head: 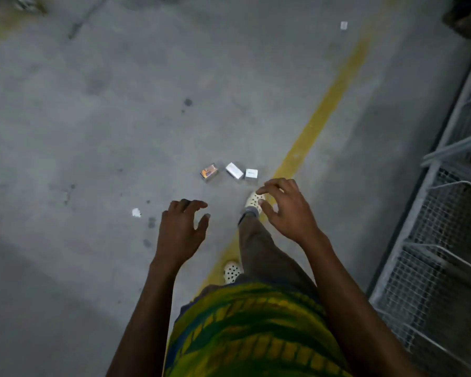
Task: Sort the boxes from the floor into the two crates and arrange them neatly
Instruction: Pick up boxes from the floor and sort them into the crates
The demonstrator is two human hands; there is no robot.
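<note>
Surface: grey concrete floor [93, 118], stained and spotted, dim light. One yellow line [324, 110] is painted across it on a diagonal, from lower centre to upper right. One wire-mesh rack [433, 268] with a pale metal frame stands along the right edge.

Person, seen from above: green-and-yellow striped shirt [256, 330], one trouser leg [259, 248] stepping forward along the line. Clogs, count 2, cream, perforated: front clog [252, 198] partly behind the right hand, rear clog [231, 271] on the line.

Hands, count 2, both bare and empty. Left hand [181, 229]: back up, fingers loosely curled and spread, thumb out to the side. Right hand [286, 208]: the same, fingers arched downward, touching nothing.

Boxes on floor, count 3, in a short row just left of the yellow line: printed box [209, 172] with orange on its face, tilted white box [234, 170], square white box [251, 174]. The two white ones are almost touching; the printed one sits a little apart.

Relation: the row lies beyond both hands, down on the floor, not in contact with them. In the frame, the square white box sits just past the right fingertips; the printed box lies beyond the left hand, slightly to its right.

Paper scraps, count 2: near scrap [136, 212] left of the left hand, far scrap [343, 25] well up the floor.
</note>
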